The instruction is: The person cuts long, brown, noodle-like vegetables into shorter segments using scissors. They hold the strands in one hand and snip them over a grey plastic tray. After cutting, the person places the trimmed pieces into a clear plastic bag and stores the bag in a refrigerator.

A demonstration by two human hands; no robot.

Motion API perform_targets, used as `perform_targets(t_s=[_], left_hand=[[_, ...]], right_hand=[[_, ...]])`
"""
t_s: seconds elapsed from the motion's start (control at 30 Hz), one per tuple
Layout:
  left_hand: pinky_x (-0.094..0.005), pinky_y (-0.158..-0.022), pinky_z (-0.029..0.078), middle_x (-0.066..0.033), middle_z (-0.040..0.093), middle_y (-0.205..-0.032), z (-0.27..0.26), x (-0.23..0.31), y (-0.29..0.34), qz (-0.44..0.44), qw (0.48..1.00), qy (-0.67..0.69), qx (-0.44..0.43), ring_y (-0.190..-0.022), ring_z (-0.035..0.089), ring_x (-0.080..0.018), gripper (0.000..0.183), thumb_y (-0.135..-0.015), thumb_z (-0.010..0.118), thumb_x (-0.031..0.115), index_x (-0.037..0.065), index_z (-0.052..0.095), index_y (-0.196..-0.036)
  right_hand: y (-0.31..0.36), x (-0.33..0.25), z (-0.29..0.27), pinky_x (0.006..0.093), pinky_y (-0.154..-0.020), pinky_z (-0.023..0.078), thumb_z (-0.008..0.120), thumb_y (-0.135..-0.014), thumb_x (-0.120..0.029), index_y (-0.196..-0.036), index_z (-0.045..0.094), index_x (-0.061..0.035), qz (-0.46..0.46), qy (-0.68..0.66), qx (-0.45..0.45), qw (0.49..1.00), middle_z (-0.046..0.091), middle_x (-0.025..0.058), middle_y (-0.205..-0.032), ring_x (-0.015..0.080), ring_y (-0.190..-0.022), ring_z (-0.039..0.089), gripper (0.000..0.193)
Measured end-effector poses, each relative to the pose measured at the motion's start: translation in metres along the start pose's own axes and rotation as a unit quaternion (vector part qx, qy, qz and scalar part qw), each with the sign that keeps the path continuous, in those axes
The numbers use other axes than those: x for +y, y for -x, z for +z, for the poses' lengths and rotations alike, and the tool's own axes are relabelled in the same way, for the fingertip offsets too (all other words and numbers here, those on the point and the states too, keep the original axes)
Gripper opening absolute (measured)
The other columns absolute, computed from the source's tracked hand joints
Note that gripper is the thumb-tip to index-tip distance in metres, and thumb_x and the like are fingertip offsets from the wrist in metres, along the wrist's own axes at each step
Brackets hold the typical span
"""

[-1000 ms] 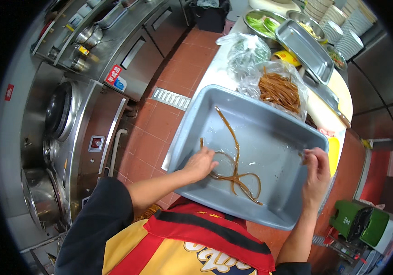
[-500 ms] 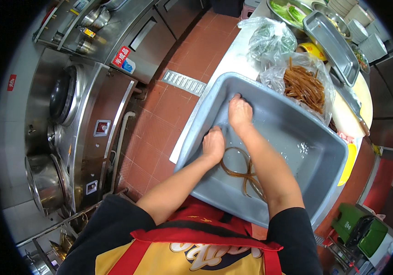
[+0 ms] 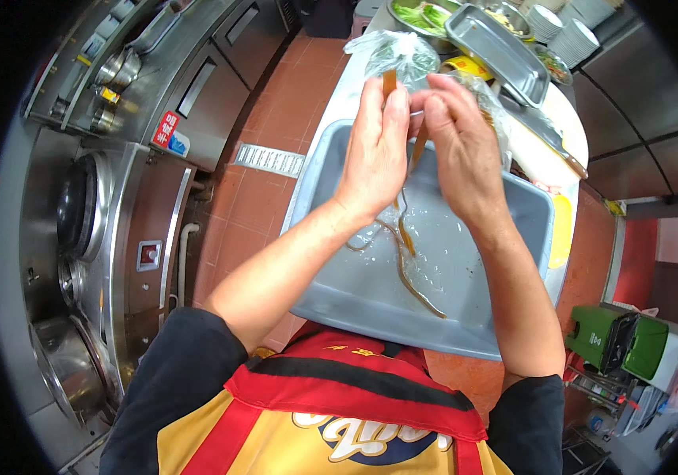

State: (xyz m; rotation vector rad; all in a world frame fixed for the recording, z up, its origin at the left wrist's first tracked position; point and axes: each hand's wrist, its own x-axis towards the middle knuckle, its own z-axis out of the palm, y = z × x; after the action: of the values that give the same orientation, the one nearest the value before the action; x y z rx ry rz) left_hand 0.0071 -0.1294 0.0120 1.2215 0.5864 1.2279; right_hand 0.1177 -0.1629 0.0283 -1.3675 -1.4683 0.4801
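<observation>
Both hands are raised close together over the far side of a grey plastic basin. My left hand is closed on a long, flat brown strip, whose end sticks up past the fingertips. Opposite it, my right hand has its fingers bent in around the same strip, which hangs down between the palms. Part of the grip is hidden behind the fingers. Below, a few wet brown strips trail across the basin floor, with small water drops around them.
Beyond the basin, the white table holds a plastic bag of greens, a steel tray, a bowl of leaves and a knife. To the left is a steel stove; green bins stand at right.
Both hands have risen from inside the basin and come together, lifting the brown strip with them. The strips in the basin are now stretched out instead of looped. My view has shifted right.
</observation>
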Motion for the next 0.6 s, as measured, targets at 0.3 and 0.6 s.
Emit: perform_targets(t_s=[0.3,0.6], left_hand=[[-0.0259,-0.068,0.045,-0.0062,0.057,-0.089,0.038,0.063,-0.013,0.058,0.984,-0.113,-0.122,-0.08,0.053,-0.0084,0.031,-0.099,0.046,0.033,0.004,0.046,-0.111],[-0.019,-0.05,0.033,0.0066,0.04,-0.068,0.018,0.096,0.003,0.048,0.944,-0.29,-0.151,-0.057,0.037,-0.0027,0.02,-0.095,0.056,0.025,0.005,0.052,-0.096]], right_hand=[[-0.013,-0.068,-0.048,0.0347,-0.095,0.04,0.042,-0.097,-0.029,-0.115,0.061,-0.0039,0.073,-0.104,0.025,0.992,0.059,0.0147,-0.117,0.0229,-0.117,0.051,0.037],[0.199,0.108,-0.038,0.0437,-0.079,0.05,0.066,-0.082,-0.037,-0.095,0.059,-0.0027,0.293,0.258,-0.297,0.872,0.066,0.0167,-0.093,0.0388,-0.091,0.061,0.037]])
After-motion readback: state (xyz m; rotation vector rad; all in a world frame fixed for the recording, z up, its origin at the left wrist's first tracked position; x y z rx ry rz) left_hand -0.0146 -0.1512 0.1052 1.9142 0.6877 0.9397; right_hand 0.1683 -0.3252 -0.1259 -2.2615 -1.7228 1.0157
